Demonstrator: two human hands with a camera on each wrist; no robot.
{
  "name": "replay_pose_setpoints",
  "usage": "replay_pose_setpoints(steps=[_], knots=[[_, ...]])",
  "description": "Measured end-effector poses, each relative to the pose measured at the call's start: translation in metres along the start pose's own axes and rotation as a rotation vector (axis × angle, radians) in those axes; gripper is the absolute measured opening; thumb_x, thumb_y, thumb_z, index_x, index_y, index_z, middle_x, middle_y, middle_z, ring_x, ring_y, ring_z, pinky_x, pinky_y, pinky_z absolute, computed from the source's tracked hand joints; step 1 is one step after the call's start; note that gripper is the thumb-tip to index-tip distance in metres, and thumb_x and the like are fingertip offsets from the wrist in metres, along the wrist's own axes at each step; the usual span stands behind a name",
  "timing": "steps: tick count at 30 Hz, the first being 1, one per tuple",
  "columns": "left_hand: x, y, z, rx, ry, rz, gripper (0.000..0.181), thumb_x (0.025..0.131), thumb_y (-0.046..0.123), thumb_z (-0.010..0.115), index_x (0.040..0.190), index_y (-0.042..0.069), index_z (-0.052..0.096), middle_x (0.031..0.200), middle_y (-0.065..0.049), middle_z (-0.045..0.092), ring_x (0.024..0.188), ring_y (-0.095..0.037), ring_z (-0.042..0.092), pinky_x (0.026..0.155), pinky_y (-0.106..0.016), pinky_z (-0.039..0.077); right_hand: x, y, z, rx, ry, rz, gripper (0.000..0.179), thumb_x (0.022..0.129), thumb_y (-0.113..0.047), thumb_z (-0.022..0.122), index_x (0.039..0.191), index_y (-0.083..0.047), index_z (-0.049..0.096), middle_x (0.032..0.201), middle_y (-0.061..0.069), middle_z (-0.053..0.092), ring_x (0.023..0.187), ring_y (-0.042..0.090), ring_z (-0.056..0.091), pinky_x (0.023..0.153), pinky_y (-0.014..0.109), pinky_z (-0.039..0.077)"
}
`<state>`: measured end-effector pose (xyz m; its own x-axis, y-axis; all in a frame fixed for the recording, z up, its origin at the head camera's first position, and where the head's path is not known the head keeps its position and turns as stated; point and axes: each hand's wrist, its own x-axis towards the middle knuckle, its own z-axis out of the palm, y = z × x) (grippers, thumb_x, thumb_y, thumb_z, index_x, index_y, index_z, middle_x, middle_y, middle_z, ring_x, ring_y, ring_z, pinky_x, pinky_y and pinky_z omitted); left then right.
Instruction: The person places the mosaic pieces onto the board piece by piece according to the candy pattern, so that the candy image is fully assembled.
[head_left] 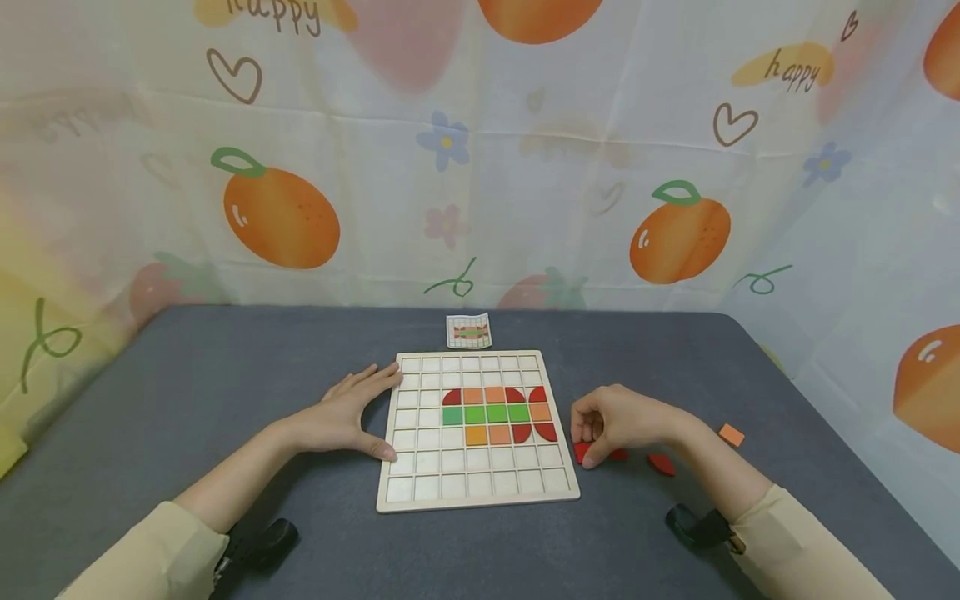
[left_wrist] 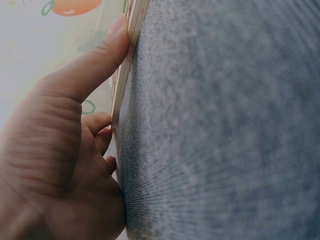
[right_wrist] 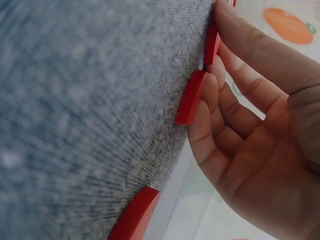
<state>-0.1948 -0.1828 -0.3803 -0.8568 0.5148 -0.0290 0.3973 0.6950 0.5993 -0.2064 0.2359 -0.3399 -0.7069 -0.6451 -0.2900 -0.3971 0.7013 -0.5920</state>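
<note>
A wooden grid board point(head_left: 480, 502) lies on the table, its middle rows partly filled with red quarter-round, orange, salmon and green tiles. My left hand point(head_left: 345, 421) rests at the board's left edge, fingers extended at the upper corner and thumb lower down; in the left wrist view the thumb touches the rim. Just right of the board, my right hand point(head_left: 626, 421) pinches a red tile point(right_wrist: 212, 42) at the table surface, thumb on its near side and fingers curled. A second red tile point(right_wrist: 191, 97) lies against the outer fingers. Farther right is a red rounded tile point(head_left: 662, 465).
An orange square tile point(head_left: 731, 434) lies beyond the right wrist. Behind the board is a small card point(head_left: 468, 333) printed with a coloured grid pattern. A fruit-printed curtain point(head_left: 480, 208) hangs along the back of the dark table point(head_left: 465, 554).
</note>
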Motion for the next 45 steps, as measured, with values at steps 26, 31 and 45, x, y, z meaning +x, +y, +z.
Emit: replay_pose_setpoints(steps=[26,31,45], knots=[[0.000,0.000,0.001,-0.001,0.002,0.000,0.114,0.068,0.049,0.086,0.156,0.005,0.028,0.167,-0.016,0.017,0.152,-0.049,0.008,0.117,-0.072,0.005,0.008,-0.013,-0.007,0.012,0.092,-0.105,0.015,0.085,-0.016,0.077,0.098,-0.021,0.075,0.081,-0.005,0.068,0.071,0.007,0.058,0.066,0.023,0.052],[0.000,0.001,0.000,0.002,0.007,0.006,0.114,0.068,0.049,0.086,0.156,0.005,0.028,0.167,-0.017,0.017,0.152,-0.049,0.008,0.117,-0.072,0.005,0.018,-0.025,-0.001,0.100,0.092,-0.113,0.015,0.085,-0.017,0.077,0.100,-0.018,0.073,0.082,0.000,0.071,0.072,0.012,0.063,0.068,0.025,0.054],[0.000,0.001,0.000,-0.002,0.008,0.005,0.114,0.068,0.049,0.086,0.156,0.005,0.028,0.167,-0.017,0.017,0.152,-0.049,0.008,0.117,-0.072,0.004,0.056,-0.066,0.020,0.210,0.087,-0.129,0.020,0.089,-0.009,0.069,0.107,-0.017,0.072,0.089,0.001,0.068,0.076,0.018,0.064,0.072,0.031,0.054]])
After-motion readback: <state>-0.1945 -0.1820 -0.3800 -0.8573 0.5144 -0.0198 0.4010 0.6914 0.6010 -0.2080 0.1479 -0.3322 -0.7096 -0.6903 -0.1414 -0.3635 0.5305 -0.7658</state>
